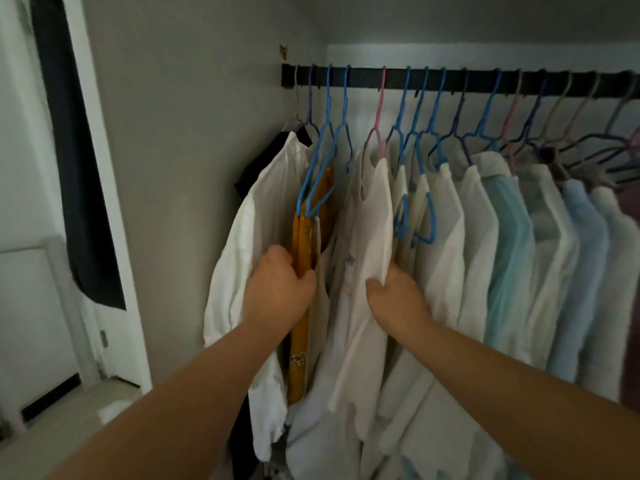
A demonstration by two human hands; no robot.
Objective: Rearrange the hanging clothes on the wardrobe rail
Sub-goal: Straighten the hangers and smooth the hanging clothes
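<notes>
A black rail (450,83) runs across the wardrobe and carries several garments on blue, pink and purple hangers. My left hand (277,289) is closed around a mustard-yellow garment (299,327) that hangs on blue hangers near the rail's left end. My right hand (394,292) grips the edge of a pale pink-white shirt (370,230) on a pink hanger. Between the two hands the clothes are parted a little. A white shirt (249,237) hangs left of the yellow garment, with a black garment (263,161) behind it against the side wall.
To the right hang white, mint-green (509,244) and light-blue (578,265) shirts, packed close. The wardrobe's grey side wall (180,168) stands at the left. Beyond it is a white door frame with a dark cloth (76,168) hanging over it.
</notes>
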